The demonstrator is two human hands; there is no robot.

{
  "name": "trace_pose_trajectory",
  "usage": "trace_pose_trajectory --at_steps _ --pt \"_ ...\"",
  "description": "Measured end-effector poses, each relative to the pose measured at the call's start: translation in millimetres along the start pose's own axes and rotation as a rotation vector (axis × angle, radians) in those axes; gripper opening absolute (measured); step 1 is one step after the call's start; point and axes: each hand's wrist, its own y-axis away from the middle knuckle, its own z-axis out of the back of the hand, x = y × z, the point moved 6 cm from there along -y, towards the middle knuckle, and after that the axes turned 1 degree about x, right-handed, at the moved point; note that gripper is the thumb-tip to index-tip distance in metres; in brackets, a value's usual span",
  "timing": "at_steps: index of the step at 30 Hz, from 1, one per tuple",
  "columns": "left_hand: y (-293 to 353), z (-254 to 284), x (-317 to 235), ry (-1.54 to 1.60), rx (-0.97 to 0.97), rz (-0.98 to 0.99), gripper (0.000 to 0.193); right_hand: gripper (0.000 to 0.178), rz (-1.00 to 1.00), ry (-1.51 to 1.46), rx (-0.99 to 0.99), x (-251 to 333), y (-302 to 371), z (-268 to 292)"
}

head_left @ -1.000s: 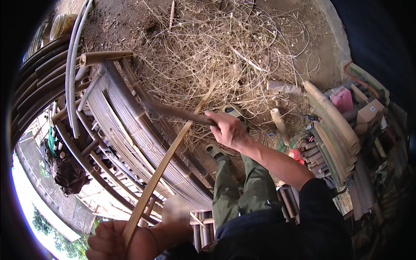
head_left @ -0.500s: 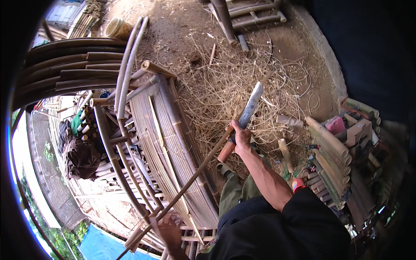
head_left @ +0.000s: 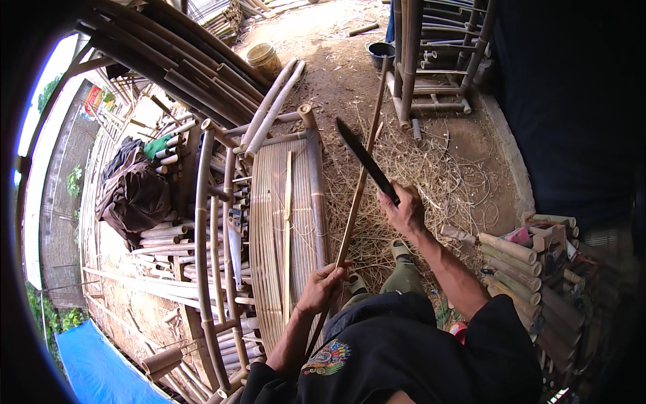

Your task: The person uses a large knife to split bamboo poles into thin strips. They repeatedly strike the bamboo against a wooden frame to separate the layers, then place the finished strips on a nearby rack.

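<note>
My right hand [head_left: 406, 210] is closed around the handle of a machete [head_left: 350, 139], whose dark blade points up and left. Lower down, my left hand [head_left: 321, 289] grips a long, thin bamboo strip [head_left: 350, 221]. The strip slants from beside my body up toward the far side. In the picture the blade crosses the strip above my right hand; I cannot tell whether they touch. To the left of the strip stands a bamboo bench [head_left: 269, 222] with a slatted top, and a pale split strip [head_left: 288, 195] lies on it.
Fibrous bamboo shavings [head_left: 431, 182] cover the ground ahead. Cut bamboo poles [head_left: 511, 259] are stacked at the right. A bamboo frame [head_left: 437, 101] and a dark basin [head_left: 381, 52] stand farther off. At the left are a handsaw [head_left: 235, 246], a brown cloth [head_left: 138, 195] and a bucket [head_left: 264, 59].
The view has turned. My left hand has come nearer my body along the strip, now steeper. The machete has swung to point up and left, and its blade now crosses the strip.
</note>
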Motion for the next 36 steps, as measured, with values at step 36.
trace_pose_trajectory --at_steps 36 --pt "97.6 -26.4 -7.8 -0.604 -0.423 -0.274 0.024 0.061 0.18 0.059 0.242 40.8 20.7 21.2"
